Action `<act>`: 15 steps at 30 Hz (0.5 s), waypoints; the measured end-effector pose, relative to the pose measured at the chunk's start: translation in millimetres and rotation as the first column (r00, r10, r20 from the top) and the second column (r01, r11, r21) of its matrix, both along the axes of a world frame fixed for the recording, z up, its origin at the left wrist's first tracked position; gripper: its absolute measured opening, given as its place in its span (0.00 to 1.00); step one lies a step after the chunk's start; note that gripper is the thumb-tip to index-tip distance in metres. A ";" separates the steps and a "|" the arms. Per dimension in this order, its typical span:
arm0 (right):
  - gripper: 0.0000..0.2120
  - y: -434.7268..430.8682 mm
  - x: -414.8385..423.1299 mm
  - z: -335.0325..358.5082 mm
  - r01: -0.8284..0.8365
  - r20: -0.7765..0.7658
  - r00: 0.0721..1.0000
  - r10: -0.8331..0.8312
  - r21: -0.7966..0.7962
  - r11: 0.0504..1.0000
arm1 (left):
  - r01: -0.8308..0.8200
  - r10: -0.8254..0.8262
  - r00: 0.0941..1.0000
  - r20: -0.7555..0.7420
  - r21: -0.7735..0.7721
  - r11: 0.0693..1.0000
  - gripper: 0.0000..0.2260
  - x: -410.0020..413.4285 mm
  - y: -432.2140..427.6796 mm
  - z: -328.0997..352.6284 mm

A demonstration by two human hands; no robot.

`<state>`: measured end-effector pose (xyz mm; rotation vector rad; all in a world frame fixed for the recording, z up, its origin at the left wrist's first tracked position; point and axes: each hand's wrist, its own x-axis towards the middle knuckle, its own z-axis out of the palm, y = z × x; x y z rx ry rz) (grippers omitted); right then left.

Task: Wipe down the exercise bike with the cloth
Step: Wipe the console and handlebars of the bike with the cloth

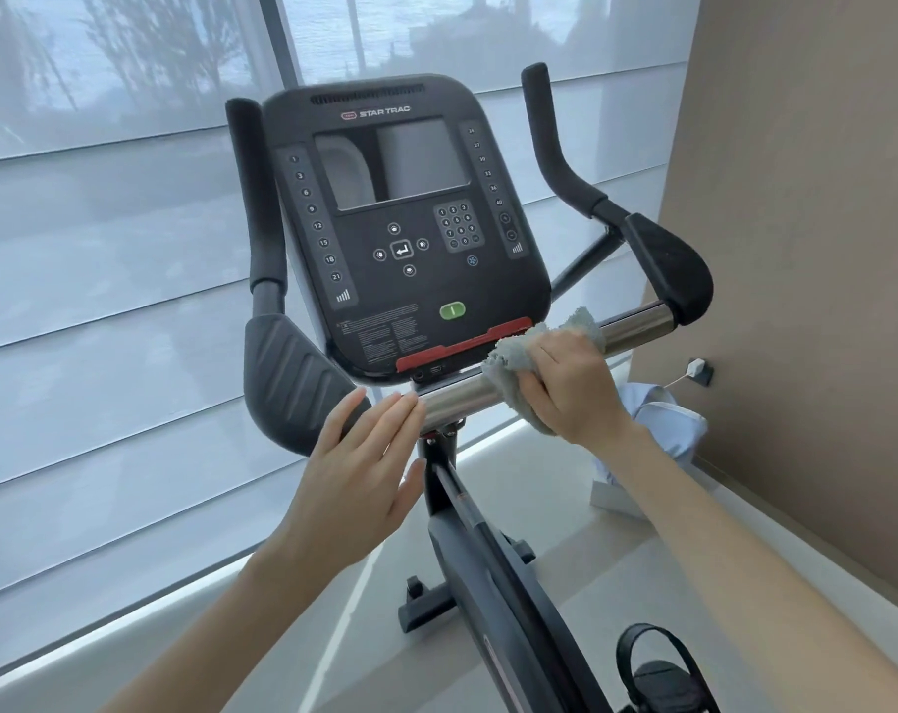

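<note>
Pale roller blinds (102,301) cover the windows across the left and top of the frame, a tan wall (807,249) closes the right side, and a light floor (565,558) runs beneath. At the centre stands the exercise bike (488,558), its black console (405,234) facing the camera with a dark screen, a number keypad and a green button near its lower edge. Below the console a chrome handlebar (457,396) slants from lower left up to the right, ending at each side in a black elbow pad (292,373).

The right hand (565,388) grasps the grey cloth (513,362), fingers curled over it and around the handlebar, just right of the console's red lower edge. The cloth wraps the bar, with loose corners sticking out above and below the hand. The left hand (369,465) is released, fingers straight and together, its fingertips at the bar's left end beside the left elbow pad; whether they press on the metal cannot be told.

Toward the lower right, a strapped pedal (657,671) shows. Near the wall lies a bundle of light blue fabric (668,419), and a white plug (696,367) sits in a wall socket above it.
</note>
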<state>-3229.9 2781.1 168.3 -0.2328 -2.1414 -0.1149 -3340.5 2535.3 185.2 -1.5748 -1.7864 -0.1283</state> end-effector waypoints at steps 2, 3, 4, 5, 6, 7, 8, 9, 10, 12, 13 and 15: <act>0.20 -4.4 -5.4 15.8 0.098 0.042 0.995 -0.095 -0.080 0.992 | 0.005 -0.005 1.000 0.003 0.007 1.000 0.19 -0.9 0.8 0.8; 0.23 -9.0 -9.6 24.9 0.165 0.119 0.982 -0.149 -0.133 0.977 | 0.007 -0.007 1.000 0.006 0.011 1.000 0.19 -1.3 0.8 0.9; 0.24 -13.9 -14.6 32.9 0.231 0.231 0.954 -0.189 -0.171 0.958 | 0.009 -0.009 1.000 0.011 0.016 1.000 0.19 -1.2 0.9 1.0; 0.25 -18.3 -19.7 39.1 0.278 0.339 0.919 -0.202 -0.192 0.941 | 0.014 -0.015 1.000 0.018 0.022 1.000 0.19 -1.2 1.1 1.0; 0.25 -22.0 -24.7 42.3 0.294 0.407 0.893 -0.192 -0.202 0.934 | 0.021 -0.022 0.999 0.024 0.029 0.999 0.19 -1.1 1.6 1.0; 0.24 -27.1 -28.8 43.4 0.289 0.425 0.888 -0.179 -0.212 0.933 | 0.029 -0.031 0.999 0.030 0.035 0.999 0.19 -1.2 2.2 0.9; 0.23 -33.8 -31.3 41.3 0.273 0.399 0.900 -0.172 -0.210 0.939 | 0.037 -0.038 0.999 0.034 0.041 0.998 0.18 -1.5 2.8 0.9; 0.23 -42.1 -32.4 35.9 0.245 0.335 0.928 -0.165 -0.214 0.945 | 0.043 -0.045 0.998 0.039 0.047 0.998 0.18 -1.8 3.1 0.7; 0.22 -50.4 -31.9 27.8 0.205 0.228 0.962 -0.153 -0.225 0.952 | 0.048 -0.051 0.998 0.044 0.053 0.997 0.18 -2.3 3.3 0.4; 0.21 -60.9 -27.5 6.8 0.121 0.040 0.993 -0.114 -0.237 0.964 | 0.061 -0.065 0.996 0.060 0.059 0.996 0.18 -4.4 3.2 -0.6; 0.19 -61.5 -24.4 -4.2 0.086 -0.004 0.996 -0.089 -0.213 0.973 | 0.066 -0.070 0.995 0.070 0.058 0.996 0.18 -5.6 2.9 -0.9; 0.19 -52.3 -17.2 -21.5 0.035 -0.035 0.999 -0.040 -0.136 0.990 | 0.072 -0.077 0.993 0.089 0.056 0.996 0.18 -7.6 2.5 -0.3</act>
